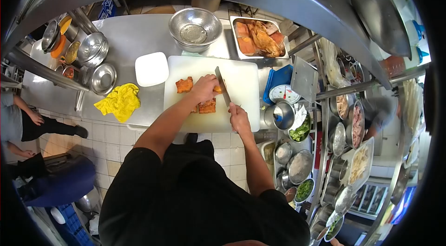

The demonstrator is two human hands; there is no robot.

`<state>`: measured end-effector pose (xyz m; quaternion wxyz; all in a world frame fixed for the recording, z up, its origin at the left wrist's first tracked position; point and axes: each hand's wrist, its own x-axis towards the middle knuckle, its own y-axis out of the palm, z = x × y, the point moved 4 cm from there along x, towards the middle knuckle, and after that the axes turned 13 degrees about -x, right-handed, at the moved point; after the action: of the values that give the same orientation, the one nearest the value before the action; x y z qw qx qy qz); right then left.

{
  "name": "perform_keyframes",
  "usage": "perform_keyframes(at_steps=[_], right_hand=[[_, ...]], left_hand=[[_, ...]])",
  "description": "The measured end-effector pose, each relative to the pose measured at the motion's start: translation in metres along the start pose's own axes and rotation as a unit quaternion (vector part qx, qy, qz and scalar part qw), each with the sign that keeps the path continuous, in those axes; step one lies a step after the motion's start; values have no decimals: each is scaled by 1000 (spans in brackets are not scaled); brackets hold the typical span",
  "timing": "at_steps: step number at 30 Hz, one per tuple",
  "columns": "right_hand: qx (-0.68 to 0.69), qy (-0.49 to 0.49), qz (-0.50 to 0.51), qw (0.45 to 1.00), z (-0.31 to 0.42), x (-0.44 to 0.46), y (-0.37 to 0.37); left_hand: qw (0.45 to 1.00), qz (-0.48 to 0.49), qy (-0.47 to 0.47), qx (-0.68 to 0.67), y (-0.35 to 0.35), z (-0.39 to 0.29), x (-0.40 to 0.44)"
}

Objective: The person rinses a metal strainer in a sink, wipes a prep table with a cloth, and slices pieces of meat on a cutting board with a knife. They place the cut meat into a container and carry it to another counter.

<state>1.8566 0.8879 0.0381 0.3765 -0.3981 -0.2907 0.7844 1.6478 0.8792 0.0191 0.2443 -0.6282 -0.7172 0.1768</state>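
Note:
On the white cutting board, my right hand is wrapped around the handle of a kitchen knife, its blade pointing away from me. My left hand lies just left of the blade, fingers curled over a piece of browned roast meat that is mostly covered by them. Another browned meat chunk sits farther left on the board. Nearer to me, below my left wrist, are cut meat pieces lying together.
A metal colander and a tray of roast meat stand behind the board. To the left are a white square container and a yellow cloth. A scale and several ingredient bowls line the right. Another person stands far left.

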Motion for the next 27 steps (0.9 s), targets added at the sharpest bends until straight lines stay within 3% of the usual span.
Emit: perform_keyframes(at_steps=[6, 9, 12, 15, 18, 20, 22, 24, 27], right_hand=[[-16, 40, 52, 998, 21, -19, -22], [-64, 1, 19, 998, 16, -6, -12], [-134, -106, -51, 984, 21, 51, 27], [-60, -1, 7, 998, 28, 67, 29], [16, 61, 78, 995, 53, 32, -6], [11, 0, 25, 1000, 25, 41, 1], [14, 0, 30, 999, 30, 23, -4], [21, 61, 86, 994, 43, -3, -15], [3, 21, 38, 999, 33, -11, 1]], left_hand=[[1000, 2, 0, -16, 9, 14, 6], [999, -7, 5, -43, 12, 22, 10], [997, -32, 38, -53, 17, 26, 7], [998, -40, 18, -51, 15, 25, 3], [993, -62, 69, -75, 2, 16, -4], [998, -37, 32, -50, -8, 11, -10], [999, -16, 12, -33, -7, 11, -14], [1000, -2, 16, -23, -6, 11, -10], [999, -9, -2, -48, -3, 13, -6]])
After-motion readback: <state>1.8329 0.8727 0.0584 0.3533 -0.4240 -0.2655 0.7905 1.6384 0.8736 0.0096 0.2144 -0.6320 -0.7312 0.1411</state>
